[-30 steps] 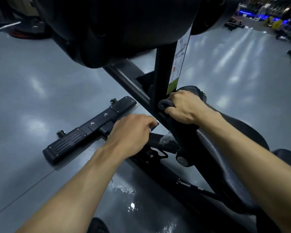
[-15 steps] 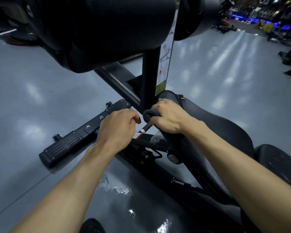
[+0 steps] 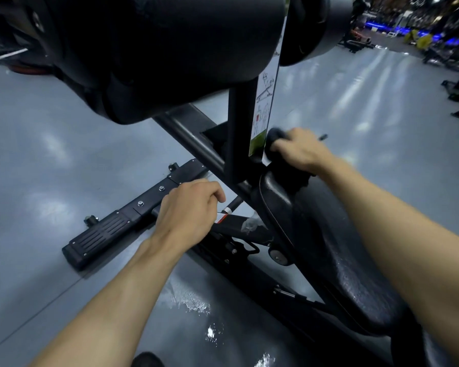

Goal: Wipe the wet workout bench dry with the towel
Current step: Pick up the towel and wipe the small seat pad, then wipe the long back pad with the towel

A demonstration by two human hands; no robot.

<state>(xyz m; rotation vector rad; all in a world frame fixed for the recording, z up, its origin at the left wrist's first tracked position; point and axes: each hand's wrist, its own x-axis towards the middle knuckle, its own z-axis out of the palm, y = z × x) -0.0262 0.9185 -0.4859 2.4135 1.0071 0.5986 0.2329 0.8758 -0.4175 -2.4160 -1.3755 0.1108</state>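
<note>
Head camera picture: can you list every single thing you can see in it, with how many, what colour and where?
Bench seat pad: one, black, wet-looking, lower right.
Towel: one, dark, bunched at the top end of the pad.
Roller pads: at least two, black, across the top.
Upright post: one, black, centre.
Instruction sticker: one, white with a green base, on the post.
Floor bar with foot tread: one, black, left of the frame.
Handle rod: one, black with a red-and-white band, beside the pad.
Floor: grey, shiny, with water splashes at bottom centre.
Other gym gear: several, dim, top right.
Left hand: grips the rod.
Right hand: holds the towel.
</note>
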